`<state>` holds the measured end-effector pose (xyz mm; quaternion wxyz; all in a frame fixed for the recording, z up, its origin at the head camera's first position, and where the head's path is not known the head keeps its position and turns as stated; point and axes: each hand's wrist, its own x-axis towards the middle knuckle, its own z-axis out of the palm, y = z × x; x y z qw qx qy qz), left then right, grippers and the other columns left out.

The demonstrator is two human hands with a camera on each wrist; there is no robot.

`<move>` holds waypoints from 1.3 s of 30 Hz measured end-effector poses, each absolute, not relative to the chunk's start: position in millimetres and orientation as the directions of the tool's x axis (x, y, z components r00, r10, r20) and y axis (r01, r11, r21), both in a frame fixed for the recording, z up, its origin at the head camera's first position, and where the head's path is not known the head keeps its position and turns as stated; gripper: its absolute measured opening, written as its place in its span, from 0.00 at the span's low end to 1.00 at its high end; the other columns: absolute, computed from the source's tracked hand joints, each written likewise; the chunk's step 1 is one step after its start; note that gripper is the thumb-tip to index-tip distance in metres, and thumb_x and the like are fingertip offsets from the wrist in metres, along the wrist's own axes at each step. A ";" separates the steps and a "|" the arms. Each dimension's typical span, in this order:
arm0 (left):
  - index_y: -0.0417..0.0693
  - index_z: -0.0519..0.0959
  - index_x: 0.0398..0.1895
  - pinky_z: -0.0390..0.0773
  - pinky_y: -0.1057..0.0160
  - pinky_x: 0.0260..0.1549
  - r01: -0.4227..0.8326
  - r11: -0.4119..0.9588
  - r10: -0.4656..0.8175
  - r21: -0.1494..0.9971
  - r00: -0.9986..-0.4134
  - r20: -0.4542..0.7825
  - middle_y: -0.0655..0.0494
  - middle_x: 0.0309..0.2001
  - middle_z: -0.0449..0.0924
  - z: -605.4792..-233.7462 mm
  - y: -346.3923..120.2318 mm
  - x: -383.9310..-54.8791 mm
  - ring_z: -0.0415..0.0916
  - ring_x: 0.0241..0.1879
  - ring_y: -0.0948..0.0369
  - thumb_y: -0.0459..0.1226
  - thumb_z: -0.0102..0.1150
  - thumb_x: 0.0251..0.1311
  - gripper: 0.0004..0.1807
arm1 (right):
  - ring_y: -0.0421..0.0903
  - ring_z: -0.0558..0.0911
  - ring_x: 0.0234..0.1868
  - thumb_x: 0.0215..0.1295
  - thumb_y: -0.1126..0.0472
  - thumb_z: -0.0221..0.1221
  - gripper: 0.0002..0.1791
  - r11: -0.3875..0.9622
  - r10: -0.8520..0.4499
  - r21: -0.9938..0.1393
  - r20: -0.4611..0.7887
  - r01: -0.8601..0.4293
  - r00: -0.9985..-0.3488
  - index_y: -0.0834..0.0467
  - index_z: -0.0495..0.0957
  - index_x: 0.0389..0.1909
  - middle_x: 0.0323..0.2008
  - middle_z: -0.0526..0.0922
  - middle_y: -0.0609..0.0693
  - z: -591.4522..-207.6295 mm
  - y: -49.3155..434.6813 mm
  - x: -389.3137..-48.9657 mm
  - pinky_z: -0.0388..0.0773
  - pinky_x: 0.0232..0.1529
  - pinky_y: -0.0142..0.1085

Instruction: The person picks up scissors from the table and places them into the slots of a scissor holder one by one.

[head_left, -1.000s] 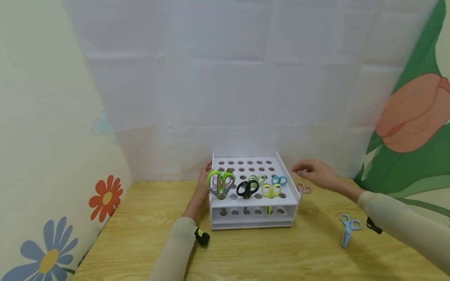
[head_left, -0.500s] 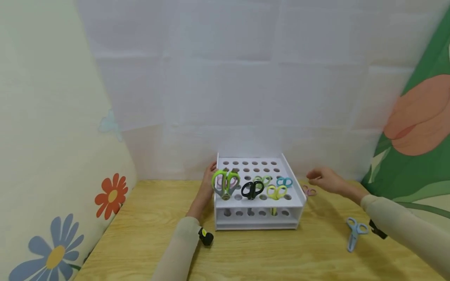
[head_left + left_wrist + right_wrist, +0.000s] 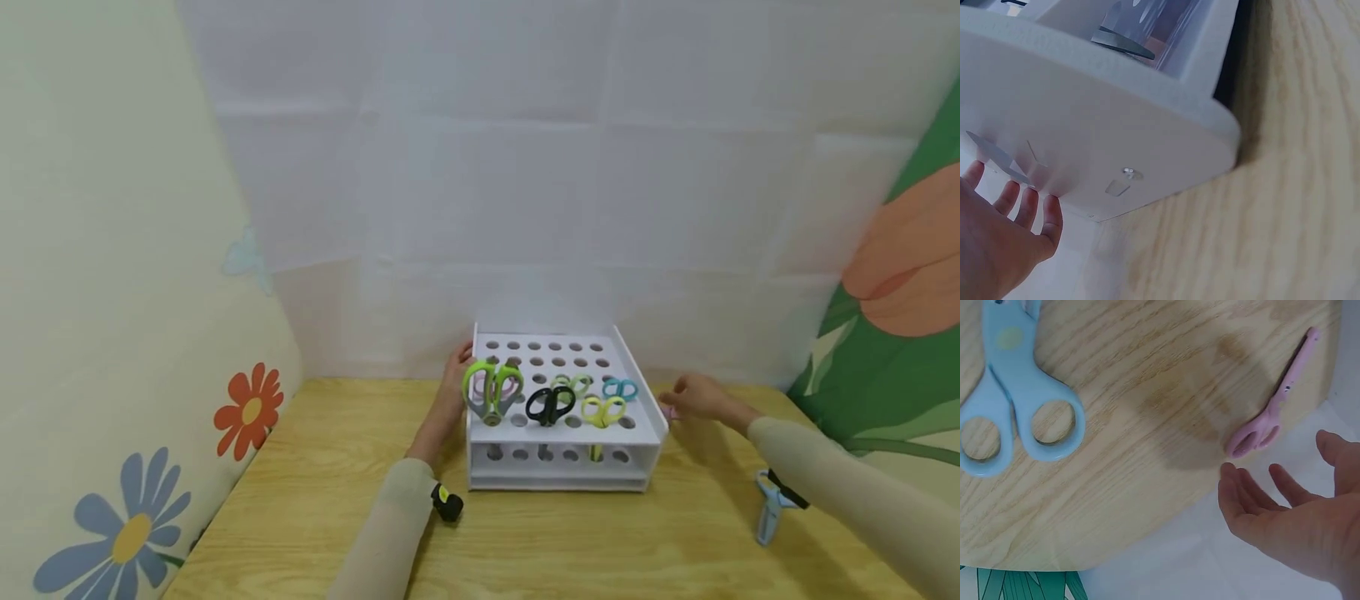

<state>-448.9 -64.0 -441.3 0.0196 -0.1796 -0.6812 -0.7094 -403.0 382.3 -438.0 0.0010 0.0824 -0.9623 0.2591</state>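
Note:
My left hand (image 3: 452,385) is at the left side of a white rack (image 3: 495,435) with rows of round holes. In the left wrist view its fingertips (image 3: 1052,203) touch the side panel. My right hand (image 3: 702,398) is right of the rack, over small pink scissors (image 3: 1282,395) lying on the table. Its fingers are loosely bent near the pink handles and hold nothing. Green-and-grey scissors (image 3: 492,408), black scissors (image 3: 550,413) and yellow scissors (image 3: 603,415) stand handles up in the front holes. Behind them are teal scissors (image 3: 620,390), light green scissors (image 3: 572,387) and another pink pair, partly hidden.
Light blue scissors (image 3: 1013,369) lie on the wooden table (image 3: 337,500) at the right, partly under the right wrist strap in the head view. A white sheet (image 3: 480,183) hangs behind the rack. Painted flower walls flank the table.
My right hand has moved down and closer to the pink scissors, now mostly covering them in the head view. The left hand stays at the rack. The head view has shifted slightly.

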 end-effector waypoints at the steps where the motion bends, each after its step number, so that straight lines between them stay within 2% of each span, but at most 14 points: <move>1: 0.36 0.55 0.78 0.58 0.47 0.69 0.268 -0.067 0.224 0.961 -0.935 0.276 0.33 0.72 0.59 -441.3 -63.9 -448.0 0.60 0.70 0.42 0.34 0.37 0.80 0.27 | 0.44 0.72 0.20 0.72 0.57 0.61 0.20 0.852 -0.133 -0.510 0.013 -0.121 -0.991 0.69 0.78 0.26 0.19 0.75 0.49 -439.4 383.0 -403.5 0.70 0.22 0.36; 4: 0.33 0.56 0.77 0.59 0.46 0.68 0.291 -0.078 0.225 0.953 -0.926 0.302 0.31 0.71 0.60 -440.5 -62.2 -446.9 0.61 0.69 0.40 0.33 0.37 0.79 0.27 | 0.46 0.73 0.21 0.72 0.54 0.59 0.22 0.866 -0.068 -0.499 -0.060 -0.029 -0.996 0.71 0.74 0.30 0.22 0.74 0.53 -440.7 383.8 -401.9 0.71 0.22 0.36; 8: 0.34 0.56 0.77 0.59 0.47 0.69 0.302 -0.075 0.221 0.951 -0.924 0.311 0.32 0.71 0.61 -437.0 -59.4 -446.8 0.61 0.69 0.41 0.33 0.38 0.79 0.27 | 0.50 0.74 0.25 0.72 0.52 0.57 0.24 0.873 -0.009 -0.485 -0.091 0.037 -0.996 0.74 0.72 0.33 0.26 0.74 0.58 -441.7 386.5 -402.0 0.72 0.25 0.37; 11: 0.34 0.56 0.77 0.59 0.47 0.69 0.291 -0.079 0.218 0.954 -0.928 0.301 0.32 0.71 0.61 -433.9 -57.5 -447.4 0.61 0.69 0.41 0.33 0.39 0.79 0.27 | 0.47 0.72 0.22 0.72 0.52 0.56 0.22 0.867 0.007 -0.495 -0.100 0.056 -0.995 0.70 0.73 0.29 0.24 0.73 0.55 -445.7 388.6 -405.5 0.70 0.23 0.35; 16: 0.25 0.58 0.73 0.62 0.47 0.66 0.321 -0.124 0.202 0.939 -0.918 0.341 0.25 0.67 0.64 -431.0 -54.1 -449.4 0.64 0.65 0.37 0.28 0.39 0.75 0.26 | 0.42 0.69 0.17 0.69 0.53 0.58 0.19 0.865 -0.003 -0.500 -0.078 0.036 -0.997 0.62 0.72 0.23 0.19 0.71 0.49 -452.0 388.1 -408.8 0.67 0.18 0.31; 18: 0.24 0.59 0.72 0.63 0.48 0.66 0.326 -0.122 0.197 0.938 -0.918 0.344 0.25 0.66 0.65 -430.6 -54.0 -449.2 0.65 0.65 0.37 0.28 0.39 0.75 0.25 | 0.42 0.70 0.17 0.67 0.53 0.58 0.18 0.862 -0.007 -0.506 -0.065 0.027 -0.998 0.61 0.71 0.22 0.19 0.71 0.49 -452.9 386.8 -408.6 0.67 0.19 0.31; 25: 0.29 0.57 0.75 0.59 0.46 0.68 0.317 -0.093 0.216 0.944 -0.919 0.330 0.28 0.68 0.63 -432.0 -57.9 -445.7 0.63 0.67 0.39 0.30 0.38 0.77 0.26 | 0.43 0.71 0.17 0.66 0.53 0.59 0.19 0.863 0.010 -0.503 -0.067 0.043 -0.998 0.58 0.71 0.19 0.18 0.70 0.48 -456.4 383.1 -410.2 0.67 0.18 0.30; 29: 0.31 0.57 0.76 0.58 0.46 0.69 0.304 -0.084 0.226 0.949 -0.922 0.315 0.29 0.70 0.61 -436.7 -59.6 -449.4 0.61 0.68 0.39 0.31 0.38 0.78 0.27 | 0.43 0.72 0.18 0.67 0.53 0.59 0.18 0.861 -0.003 -0.508 -0.062 0.029 -0.998 0.61 0.74 0.21 0.17 0.71 0.47 -458.4 383.1 -410.9 0.69 0.20 0.32; 35: 0.32 0.57 0.76 0.57 0.46 0.69 0.328 -0.098 0.166 0.940 -0.926 0.340 0.30 0.70 0.62 -462.7 -55.4 -472.1 0.61 0.68 0.39 0.35 0.39 0.78 0.28 | 0.41 0.75 0.19 0.64 0.57 0.63 0.15 0.795 -0.009 -0.606 -0.073 0.037 -0.997 0.65 0.80 0.24 0.17 0.74 0.45 -463.6 386.1 -415.9 0.74 0.22 0.33; 39: 0.36 0.57 0.77 0.57 0.46 0.69 0.342 -0.078 0.153 0.937 -0.924 0.350 0.32 0.70 0.62 -468.3 -55.3 -473.2 0.61 0.68 0.40 0.39 0.39 0.78 0.29 | 0.41 0.76 0.20 0.64 0.61 0.64 0.12 0.747 -0.029 -0.663 -0.100 0.045 -0.995 0.67 0.80 0.26 0.19 0.76 0.46 -464.6 388.7 -419.1 0.76 0.24 0.32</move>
